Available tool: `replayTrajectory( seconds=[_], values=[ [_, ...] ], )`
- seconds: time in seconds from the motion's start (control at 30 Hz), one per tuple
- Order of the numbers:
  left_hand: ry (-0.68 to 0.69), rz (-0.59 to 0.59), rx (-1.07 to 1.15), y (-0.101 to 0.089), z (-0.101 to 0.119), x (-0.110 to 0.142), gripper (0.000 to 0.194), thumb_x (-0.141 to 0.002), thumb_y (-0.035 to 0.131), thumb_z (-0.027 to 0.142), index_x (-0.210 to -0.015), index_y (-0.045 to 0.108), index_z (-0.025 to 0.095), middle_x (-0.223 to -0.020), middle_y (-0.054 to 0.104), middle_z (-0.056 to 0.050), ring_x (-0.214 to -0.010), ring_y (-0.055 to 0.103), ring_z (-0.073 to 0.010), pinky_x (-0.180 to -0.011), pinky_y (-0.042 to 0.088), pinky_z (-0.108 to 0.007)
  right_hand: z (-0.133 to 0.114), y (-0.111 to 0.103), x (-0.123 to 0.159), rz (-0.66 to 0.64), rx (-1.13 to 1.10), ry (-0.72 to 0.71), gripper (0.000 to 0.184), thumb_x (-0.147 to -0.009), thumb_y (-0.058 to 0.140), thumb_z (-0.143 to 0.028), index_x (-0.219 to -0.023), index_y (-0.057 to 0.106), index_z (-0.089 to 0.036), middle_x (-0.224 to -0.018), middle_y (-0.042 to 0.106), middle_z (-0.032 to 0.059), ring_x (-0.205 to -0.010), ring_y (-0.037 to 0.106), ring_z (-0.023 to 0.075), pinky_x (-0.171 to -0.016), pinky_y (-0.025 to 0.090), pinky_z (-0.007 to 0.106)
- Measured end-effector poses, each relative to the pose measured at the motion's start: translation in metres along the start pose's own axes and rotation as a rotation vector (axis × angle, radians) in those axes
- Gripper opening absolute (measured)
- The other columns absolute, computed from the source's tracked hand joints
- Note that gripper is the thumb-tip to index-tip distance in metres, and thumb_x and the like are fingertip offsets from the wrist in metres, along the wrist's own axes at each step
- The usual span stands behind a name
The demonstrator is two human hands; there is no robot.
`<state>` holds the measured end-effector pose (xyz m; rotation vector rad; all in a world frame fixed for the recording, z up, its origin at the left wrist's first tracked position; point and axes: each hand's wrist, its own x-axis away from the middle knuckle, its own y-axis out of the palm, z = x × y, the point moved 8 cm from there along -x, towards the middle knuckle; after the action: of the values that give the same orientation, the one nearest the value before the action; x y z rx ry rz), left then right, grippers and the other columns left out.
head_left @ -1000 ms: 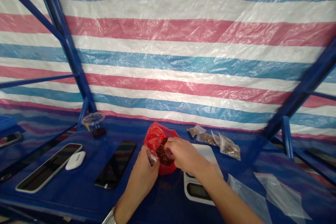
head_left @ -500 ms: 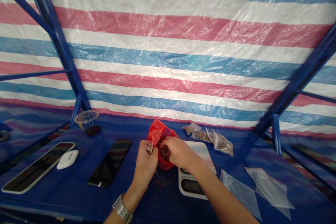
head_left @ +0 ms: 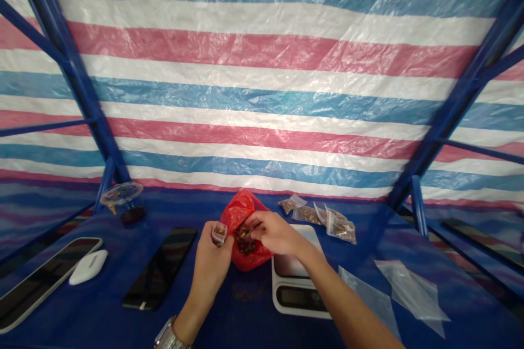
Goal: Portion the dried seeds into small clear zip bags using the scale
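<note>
Backdrop: 1 striped pink, white and blue tarpaulin (head_left: 262, 92) on a blue steel frame (head_left: 53, 54). Surface: 1 blue-covered counter (head_left: 229, 322).

Item 1: left hand (head_left: 208, 267), wearing a metal wristwatch (head_left: 167, 335), its grip closed on a small clear zip bag (head_left: 219, 233) holding a few pieces.
Item 2: right hand (head_left: 278, 232), fingers (head_left: 256, 223) pinched tight over the mouth of a red plastic bag (head_left: 241, 210), at dark-brown pieces (head_left: 245, 246), apparently holding some. The bag lies on the counter between both hands.
Item 3: digital kitchen scale (head_left: 297, 294), just right of the red bag, under the right forearm.

Progress: 3 filled zip bags (head_left: 340, 230) lie behind the scale. 2 clear bags (head_left: 411, 294), seemingly unfilled, lie to the right. Dark-brown pieces remain in the red bag.

Also present: 1 phone (head_left: 159, 268), 1 tablet (head_left: 49, 283), 1 white oval case (head_left: 88, 267), 1 lidded clear cup (head_left: 123, 202).
</note>
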<state>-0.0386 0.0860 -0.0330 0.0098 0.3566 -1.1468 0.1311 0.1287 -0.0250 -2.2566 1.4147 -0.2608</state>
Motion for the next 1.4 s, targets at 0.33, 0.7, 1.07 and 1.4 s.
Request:
replayTrajectory(
  seconds=[0.33, 0.7, 1.07, 1.4],
  values=[
    [0.084, -0.072, -0.09, 0.033, 0.005, 0.006, 0.013, -0.085, 0.054, 0.025, -0.079, 0.065, 0.022, -0.076, 0.068, -0.002, -0.068, 0.061, -0.019, -0.066, 0.044, -0.028, -0.059, -0.035, 0.022, 0.1, 0.054, -0.194, 0.03, -0.084, 0.055, -0.004, -0.107, 0.068, -0.02, -0.103, 0.075, 0.0051, -0.099, 0.071, 0.0203, -0.093, 0.054, 0.034],
    [0.147, -0.054, 0.087, 0.038, 0.006, 0.003, 0.028, -0.075, 0.062, 0.02, -0.103, 0.065, 0.02, -0.104, 0.073, -0.009, -0.099, 0.07, -0.0279, -0.09, 0.053, -0.042, -0.1, 0.014, 0.027, 0.082, 0.521, -0.449, 0.048, -0.081, 0.048, 0.01, -0.11, 0.067, -0.022, -0.118, 0.067, 0.0066, -0.118, 0.058, 0.0217, -0.104, 0.049, 0.035],
    [0.026, -0.246, 0.142, 0.037, 0.0, 0.003, 0.028, -0.082, 0.065, 0.035, -0.105, 0.06, 0.02, -0.091, 0.075, -0.005, -0.08, 0.073, -0.0244, -0.074, 0.055, -0.035, -0.098, 0.01, 0.027, 0.062, 0.393, -0.43, 0.05, -0.079, 0.047, 0.012, -0.105, 0.073, -0.023, -0.118, 0.069, 0.0046, -0.113, 0.063, 0.0186, -0.104, 0.048, 0.033],
    [0.04, -0.234, -0.105, 0.021, 0.007, 0.002, 0.039, -0.079, 0.069, 0.035, -0.114, 0.055, 0.023, -0.086, 0.078, -0.005, -0.079, 0.077, -0.0287, -0.065, 0.051, -0.03, -0.104, 0.019, 0.026, -0.033, 0.344, -0.386, 0.053, -0.068, 0.046, 0.013, -0.097, 0.071, -0.023, -0.11, 0.066, 0.0026, -0.102, 0.065, 0.0167, -0.092, 0.051, 0.026]
  ],
)
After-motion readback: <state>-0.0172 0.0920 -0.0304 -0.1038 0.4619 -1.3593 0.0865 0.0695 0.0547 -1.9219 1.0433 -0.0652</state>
